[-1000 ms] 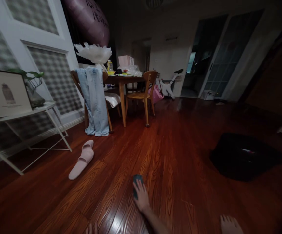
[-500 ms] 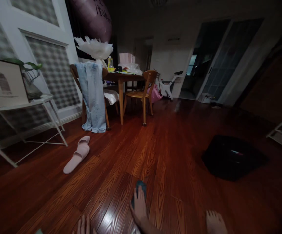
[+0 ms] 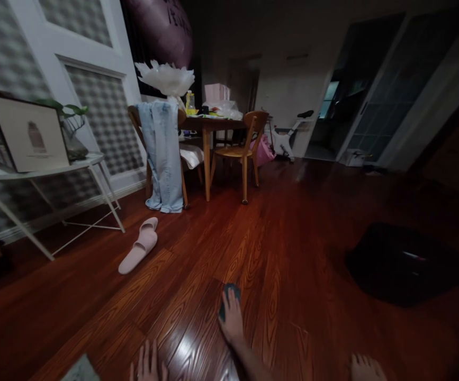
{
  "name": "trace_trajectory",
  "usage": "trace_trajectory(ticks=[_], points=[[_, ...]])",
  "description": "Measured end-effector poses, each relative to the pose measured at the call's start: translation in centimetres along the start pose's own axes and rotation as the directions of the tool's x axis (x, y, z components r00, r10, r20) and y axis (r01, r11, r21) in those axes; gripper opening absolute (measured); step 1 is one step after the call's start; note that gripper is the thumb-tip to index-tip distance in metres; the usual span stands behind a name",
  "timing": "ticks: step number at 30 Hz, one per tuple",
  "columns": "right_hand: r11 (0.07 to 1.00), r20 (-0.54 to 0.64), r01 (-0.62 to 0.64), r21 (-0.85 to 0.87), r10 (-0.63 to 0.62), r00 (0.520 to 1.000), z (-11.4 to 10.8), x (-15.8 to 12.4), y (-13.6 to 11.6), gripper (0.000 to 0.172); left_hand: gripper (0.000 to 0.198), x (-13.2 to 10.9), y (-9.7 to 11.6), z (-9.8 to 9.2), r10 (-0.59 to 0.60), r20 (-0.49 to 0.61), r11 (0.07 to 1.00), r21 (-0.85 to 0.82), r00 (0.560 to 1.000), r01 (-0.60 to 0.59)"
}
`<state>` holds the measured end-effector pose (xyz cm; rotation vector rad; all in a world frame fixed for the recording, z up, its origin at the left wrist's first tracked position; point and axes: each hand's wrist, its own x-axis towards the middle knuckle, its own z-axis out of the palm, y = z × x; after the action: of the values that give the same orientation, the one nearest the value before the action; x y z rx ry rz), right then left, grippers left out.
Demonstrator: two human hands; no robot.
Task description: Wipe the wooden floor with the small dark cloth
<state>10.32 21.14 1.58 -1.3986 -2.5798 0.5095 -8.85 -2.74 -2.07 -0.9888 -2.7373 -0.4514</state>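
My right hand (image 3: 232, 319) lies stretched forward on the red-brown wooden floor (image 3: 285, 248), fingers pressed down over a small dark teal cloth or sponge (image 3: 227, 294) whose far end shows past my fingertips. My forearm runs back to the bottom edge. My left hand (image 3: 148, 365) rests flat on the floor at the bottom edge with fingers apart and nothing in it. A bright glare patch on the boards lies between the two hands.
A bare foot (image 3: 366, 368) shows at bottom right. A pink slipper (image 3: 138, 245) lies left of centre, with a white side table (image 3: 38, 170) beyond it. Chairs and a dining table (image 3: 213, 127) stand behind. A low black object (image 3: 407, 263) sits at right. A pale object (image 3: 79, 370) pokes in at bottom left.
My right hand pulled the cloth back toward me, then pushed it forward again. My left hand has come further into view. The view has shifted a little.
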Motion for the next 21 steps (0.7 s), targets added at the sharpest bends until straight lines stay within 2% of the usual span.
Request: trace_trajectory(ticks=[2, 5, 7, 9, 12, 14, 17, 19, 21], points=[[0.987, -0.061, -0.158, -0.037, 0.156, 0.986, -2.1, 0.6, 2.0, 0.071, 0.071, -0.2, -0.3, -0.4, 0.04, 0.039, 0.999, 0.011, 0.998, -0.041], [0.981, -0.107, -0.185, -0.065, 0.178, 0.978, -2.8, 0.0, 4.0, 0.07, 0.069, -0.4, -0.5, -0.7, 0.028, 0.058, 0.999, 0.026, 0.998, -0.03], [0.983, -0.109, -0.169, -0.066, 0.161, 0.981, -1.8, -1.4, 4.1, 0.069, 0.068, -0.5, -0.5, -0.7, 0.028, 0.058, 0.999, 0.023, 0.998, -0.029], [0.991, -0.085, -0.123, -0.056, 0.118, 0.989, 0.0, -3.2, 3.0, 0.069, 0.067, -0.6, -0.5, -0.7, 0.041, 0.045, 0.999, 0.021, 0.998, -0.042], [0.994, 0.011, 0.106, -0.027, -0.106, 0.994, 3.1, -6.5, -0.1, 0.076, 0.067, -0.7, -0.5, -0.6, 0.063, 0.025, 0.997, 0.034, 0.998, -0.064], [0.944, 0.094, 0.33, 0.004, -0.329, 0.94, 5.0, -8.5, -2.4, 0.075, 0.066, -0.7, -0.5, -0.7, 0.068, 0.024, 0.996, 0.051, 0.997, -0.069], [0.798, 0.157, 0.599, 0.061, -0.6, 0.784, 6.4, -10.3, -5.0, 0.06, 0.066, -0.7, -0.5, -0.8, 0.075, 0.033, 0.994, 0.076, 0.997, -0.077], [0.721, 0.155, 0.685, 0.108, -0.693, 0.704, 5.9, -10.3, -5.5, 0.055, 0.065, -0.6, -0.5, -0.8, 0.082, 0.034, 0.993, 0.088, 0.996, -0.084], [0.67, 0.171, 0.72, 0.181, -0.742, 0.648, 4.2, -9.5, -5.0, 0.059, 0.064, -0.5, -0.6, -0.7, 0.082, 0.03, 0.992, 0.094, 0.996, -0.084]])
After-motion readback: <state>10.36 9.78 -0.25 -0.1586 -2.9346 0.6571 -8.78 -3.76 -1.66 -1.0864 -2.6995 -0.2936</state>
